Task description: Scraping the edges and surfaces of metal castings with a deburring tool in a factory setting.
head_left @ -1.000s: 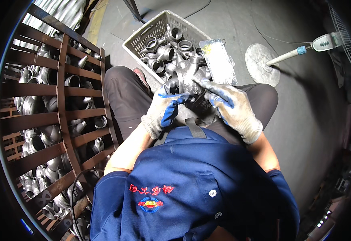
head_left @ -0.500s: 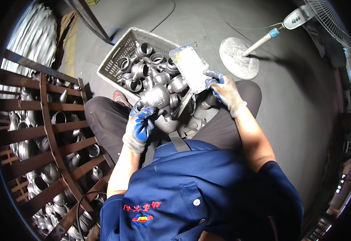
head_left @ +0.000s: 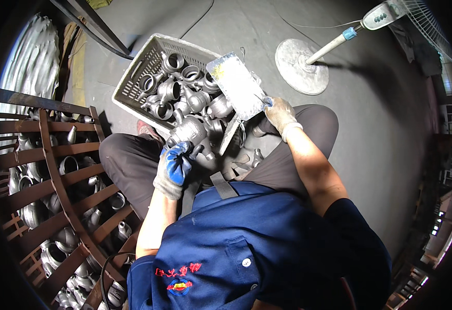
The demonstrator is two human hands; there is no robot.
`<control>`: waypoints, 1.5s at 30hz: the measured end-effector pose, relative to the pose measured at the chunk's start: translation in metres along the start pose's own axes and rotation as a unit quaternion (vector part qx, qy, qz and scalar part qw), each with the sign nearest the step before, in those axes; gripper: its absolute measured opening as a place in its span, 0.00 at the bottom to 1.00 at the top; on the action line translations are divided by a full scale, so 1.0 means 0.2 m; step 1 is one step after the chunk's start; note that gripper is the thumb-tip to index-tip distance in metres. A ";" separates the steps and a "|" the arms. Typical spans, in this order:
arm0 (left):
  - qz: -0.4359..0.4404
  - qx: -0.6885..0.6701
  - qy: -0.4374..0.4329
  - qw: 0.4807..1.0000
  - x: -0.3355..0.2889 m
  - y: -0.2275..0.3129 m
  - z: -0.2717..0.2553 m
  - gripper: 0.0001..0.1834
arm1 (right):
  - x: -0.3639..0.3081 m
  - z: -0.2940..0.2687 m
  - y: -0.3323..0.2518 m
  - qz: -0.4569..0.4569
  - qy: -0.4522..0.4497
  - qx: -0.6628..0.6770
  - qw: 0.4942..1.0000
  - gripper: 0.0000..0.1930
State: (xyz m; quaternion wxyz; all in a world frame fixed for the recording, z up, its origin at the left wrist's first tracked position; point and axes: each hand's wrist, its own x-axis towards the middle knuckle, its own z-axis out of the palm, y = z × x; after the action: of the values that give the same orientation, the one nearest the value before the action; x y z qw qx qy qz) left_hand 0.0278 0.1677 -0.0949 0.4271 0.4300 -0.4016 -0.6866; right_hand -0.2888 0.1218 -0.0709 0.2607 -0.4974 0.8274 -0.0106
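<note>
The person sits in a blue work shirt (head_left: 246,258) and dark trousers, both forearms coming up from the lower edge toward the lap.

Left hand (head_left: 177,168), in a grey glove with a blue palm, is closed around 1 grey metal pipe fitting (head_left: 188,132) and holds it just above the left knee, close against the near edge of the crate. The fingers wrap its lower body; the open mouth of the fitting faces up and away.

Right hand (head_left: 280,113), in a pale worn glove, pinches the near corner of a flat rectangular board (head_left: 236,85) smeared with yellow and grey (its material cannot be told). The board lies tilted over the right side of the crate, partly covering the fittings beneath.

The grey plastic crate (head_left: 133,85) stands on the floor in front of the knees, loaded with more fittings (head_left: 171,90) of the same kind, heaped in no order.

Judgement: the step in hand appears to be handling 1 fitting at a time, with the board being taken up or shifted by the other hand. The next move calls for a firm hold on the heavy fitting while the board is controlled by a mere corner pinch; it could slip.

To the left, a rusty slatted rack (head_left: 55,170) holds many more fittings. Farther off, a pedestal fan (head_left: 301,64) stands on the concrete floor.
</note>
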 end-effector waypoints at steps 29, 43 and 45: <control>-0.058 -0.487 -0.222 0.843 -0.08 0.30 0.08 0.19 | -0.56 -0.23 -0.24 -0.184 -0.285 0.479 0.810 0.20; 0.351 0.247 -0.061 0.901 -0.16 0.30 0.11 0.22 | -0.76 -0.20 -0.44 -0.459 -0.007 0.217 0.861 0.17; 0.334 0.234 -0.054 0.912 -0.18 0.29 0.11 0.19 | -0.76 -0.19 -0.45 -0.473 0.015 0.199 0.858 0.17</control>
State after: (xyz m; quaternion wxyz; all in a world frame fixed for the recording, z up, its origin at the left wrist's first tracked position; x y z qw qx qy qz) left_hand 0.0296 0.1871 -0.0264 0.4966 0.3207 -0.6930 -0.4126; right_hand -0.1763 0.1935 0.0519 0.3049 -0.7661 0.4768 -0.3047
